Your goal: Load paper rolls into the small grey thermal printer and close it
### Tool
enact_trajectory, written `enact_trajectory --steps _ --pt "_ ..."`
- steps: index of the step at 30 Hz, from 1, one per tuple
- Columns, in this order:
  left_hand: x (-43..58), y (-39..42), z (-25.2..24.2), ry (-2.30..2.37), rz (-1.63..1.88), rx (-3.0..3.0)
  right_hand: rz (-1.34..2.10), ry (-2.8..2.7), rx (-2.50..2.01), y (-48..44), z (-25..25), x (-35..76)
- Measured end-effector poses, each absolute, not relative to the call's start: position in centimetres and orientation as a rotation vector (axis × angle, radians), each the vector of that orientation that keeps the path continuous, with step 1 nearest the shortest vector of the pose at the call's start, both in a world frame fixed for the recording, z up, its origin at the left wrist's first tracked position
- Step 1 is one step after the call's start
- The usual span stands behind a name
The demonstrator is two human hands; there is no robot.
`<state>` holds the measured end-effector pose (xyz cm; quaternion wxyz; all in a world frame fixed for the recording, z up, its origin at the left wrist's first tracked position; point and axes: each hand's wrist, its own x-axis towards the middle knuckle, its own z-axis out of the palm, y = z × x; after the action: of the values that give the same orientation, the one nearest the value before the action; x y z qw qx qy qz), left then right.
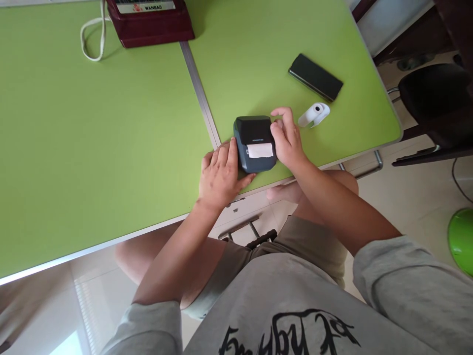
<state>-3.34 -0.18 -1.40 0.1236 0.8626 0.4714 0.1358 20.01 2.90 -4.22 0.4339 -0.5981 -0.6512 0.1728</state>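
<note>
A small dark label printer [254, 129] stands on the green table near its front edge. A white strip of label paper [260, 151] comes out of the slot in its top. My left hand [220, 175] wraps round the printer's left side, fingers along the wall and thumb by the front corner. At the right side is my right hand [287, 138], its fingers bent and apart, index finger and thumb near the printer's upper right edge. Whether that hand presses on the printer cannot be made out.
Right of my hands lie a white handheld gadget [314, 114] and a black phone [316, 77]. A dark red device [151, 24] with a white cord [101, 39] stands at the back left. A metal seam [201, 96] crosses the green table [103, 148]. A dark chair [434, 93] is beyond the right edge.
</note>
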Motion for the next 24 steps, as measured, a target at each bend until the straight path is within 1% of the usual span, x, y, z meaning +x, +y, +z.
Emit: enact_trajectory --steps 10,14,19,24 --pt "-3.2 0.1 -0.8 1.423 0.328 2.435 0.510 -1.728 -1.451 3.2 -4.3 20.2" --pt "-3.5 0.6 -1.1 1.409 0.386 2.394 0.529 -1.746 -1.470 3.5 -4.8 20.5" --pt "-3.7 0.9 -1.7 1.408 0.459 2.384 0.631 -1.785 -1.452 3.9 -5.0 20.7" --pt "-3.6 1.0 -1.4 1.425 0.430 2.371 0.644 -1.815 -1.466 4.1 -4.8 20.8"
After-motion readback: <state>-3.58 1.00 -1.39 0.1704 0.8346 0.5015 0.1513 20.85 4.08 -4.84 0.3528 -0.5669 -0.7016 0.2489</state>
